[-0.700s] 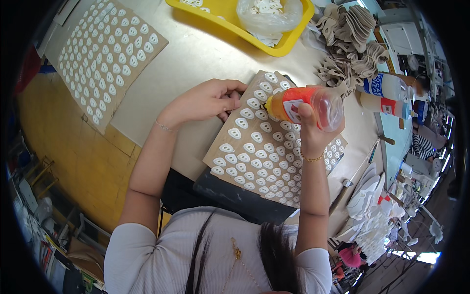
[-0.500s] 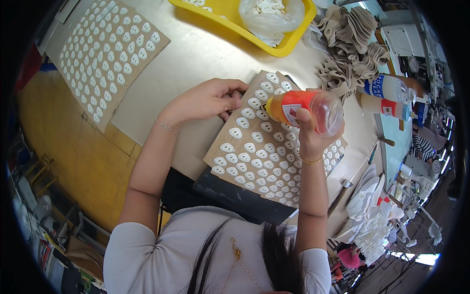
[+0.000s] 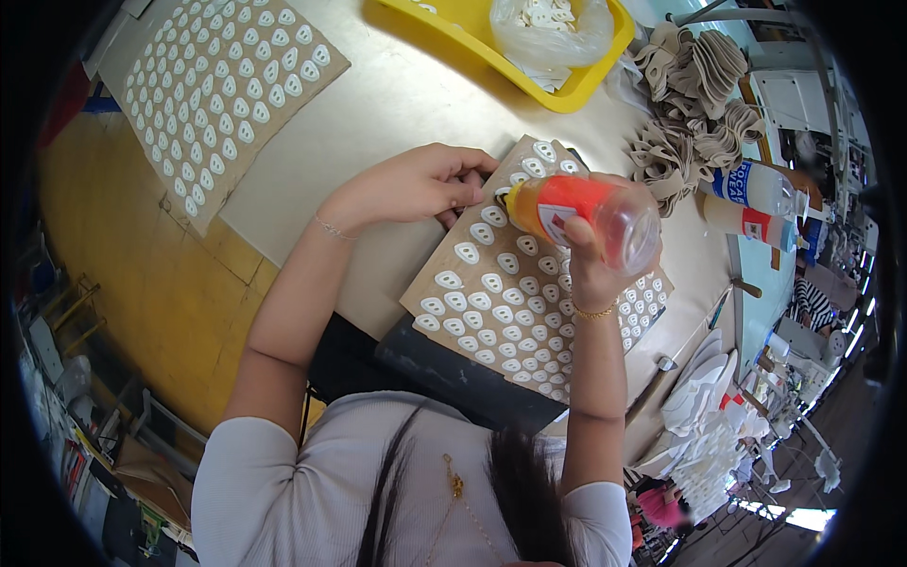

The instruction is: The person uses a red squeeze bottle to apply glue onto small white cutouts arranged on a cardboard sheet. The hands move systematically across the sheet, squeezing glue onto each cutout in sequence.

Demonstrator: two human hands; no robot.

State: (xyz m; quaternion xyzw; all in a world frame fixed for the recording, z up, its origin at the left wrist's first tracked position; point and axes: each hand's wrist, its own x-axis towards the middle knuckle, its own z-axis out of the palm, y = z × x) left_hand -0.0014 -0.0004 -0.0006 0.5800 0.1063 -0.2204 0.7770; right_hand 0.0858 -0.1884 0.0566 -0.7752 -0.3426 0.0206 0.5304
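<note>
My right hand [image 3: 593,255] is wrapped round a squeeze bottle [image 3: 576,213] with a red label, clear base and yellow nozzle. The bottle is tipped over, its nozzle pointing left and low over a brown cardboard sheet [image 3: 430,286]. Rows of small white rounded pieces [image 3: 466,252], each with dark spots, cover that sheet. At the sheet's upper left edge, my left hand [image 3: 444,184] has its fingers curled, thumb and forefinger at the edge. Whether the nozzle touches a piece is hard to make out. Below the sheet lies a dark board [image 3: 453,373].
Another cardboard sheet [image 3: 231,161] of white pieces lies at the far left. A yellow tray [image 3: 567,97] holds a plastic bag [image 3: 553,42] of white pieces. To the right are grey-brown cut pieces [image 3: 713,71], two bottles [image 3: 756,187], a hammer [image 3: 654,383] and stacked white pieces [image 3: 694,392].
The whole view has shifted slightly, so the table things appear farther right. Against the cardboard sheet, the bottle and its nozzle have moved a little left. My left hand stays at the edge.
</note>
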